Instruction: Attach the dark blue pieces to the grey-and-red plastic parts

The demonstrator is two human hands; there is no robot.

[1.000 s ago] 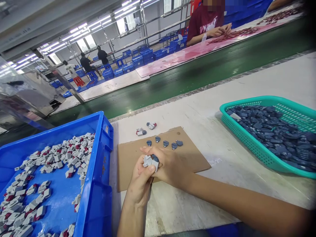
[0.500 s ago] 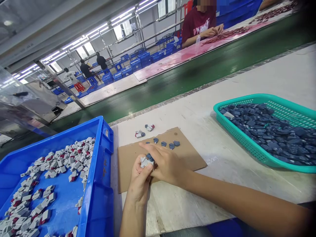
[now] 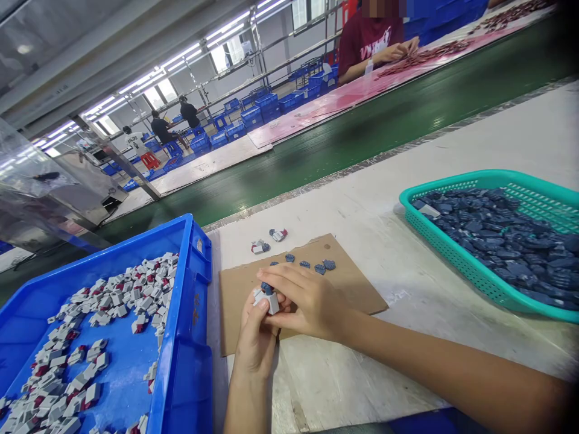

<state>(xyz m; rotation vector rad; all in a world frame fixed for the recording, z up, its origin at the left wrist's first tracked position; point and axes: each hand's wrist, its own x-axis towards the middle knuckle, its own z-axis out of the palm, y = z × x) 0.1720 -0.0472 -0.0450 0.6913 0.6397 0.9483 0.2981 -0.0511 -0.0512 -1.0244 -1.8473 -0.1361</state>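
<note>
My left hand [image 3: 254, 334] and my right hand [image 3: 305, 301] meet over a brown cardboard sheet [image 3: 353, 283]. Between their fingers sits a small grey plastic part [image 3: 268, 299] with a dark blue piece on top of it. Both hands grip this part, the right hand's fingers pressing on it from above. Several loose dark blue pieces [image 3: 312, 264] lie in a row on the cardboard just beyond my hands. Two assembled grey, red and blue parts [image 3: 269, 240] rest on the table past the cardboard.
A blue bin [image 3: 181, 361] at the left holds several grey and red parts [image 3: 90, 337]. A teal basket [image 3: 479, 283] at the right is full of dark blue pieces. Beyond the table runs a green conveyor belt [image 3: 362, 138]; a person in a dark red shirt [image 3: 371, 39] works across it.
My hands stayed together over the cardboard and turned the grey part, so the blue piece now sits on its top. The view shifted slightly.
</note>
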